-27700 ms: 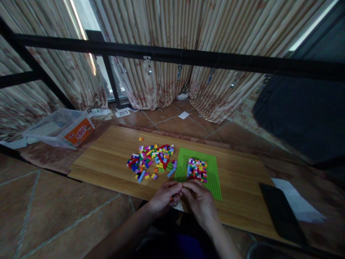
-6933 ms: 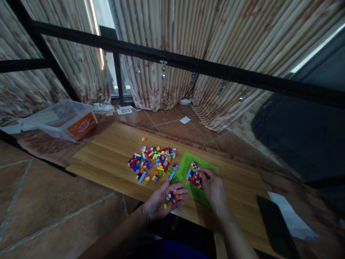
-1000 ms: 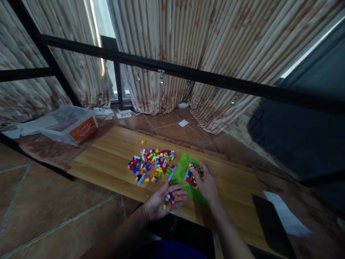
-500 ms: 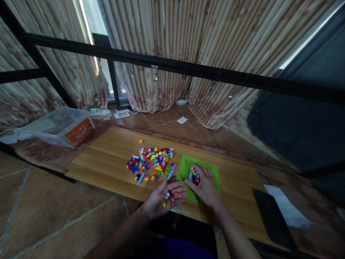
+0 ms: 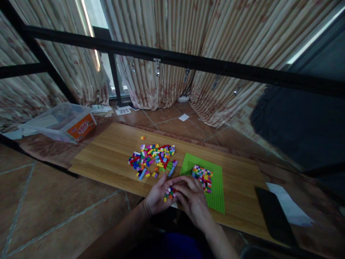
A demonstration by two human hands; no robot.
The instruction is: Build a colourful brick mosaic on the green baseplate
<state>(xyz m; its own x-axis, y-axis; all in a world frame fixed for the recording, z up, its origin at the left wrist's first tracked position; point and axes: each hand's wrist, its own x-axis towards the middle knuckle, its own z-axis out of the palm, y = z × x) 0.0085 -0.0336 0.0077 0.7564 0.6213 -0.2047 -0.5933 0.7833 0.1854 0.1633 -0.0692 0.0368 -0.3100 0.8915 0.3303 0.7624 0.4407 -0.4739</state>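
My left hand (image 5: 159, 194) is cupped palm-up at the near edge of a wooden board (image 5: 107, 158), holding a small heap of coloured bricks (image 5: 169, 193). The fingers of my right hand (image 5: 192, 198) reach into that heap, pinched together; what they grip I cannot make out. Just beyond my hands lies a green baseplate (image 5: 215, 190) with a patch of mixed-colour bricks (image 5: 202, 176) pressed onto it. A loose pile of coloured bricks (image 5: 152, 160) is spread on the board to the left of the plate.
A clear plastic box (image 5: 60, 122) with an orange label sits on the floor at far left. A dark flat slab (image 5: 272, 216) and a white sheet (image 5: 288, 207) lie at the right. A black metal rail (image 5: 188, 63) crosses in front of striped curtains.
My right hand has left the brick patch on the baseplate and come back to the heap in my left palm. The patch, covered before, now shows in full.
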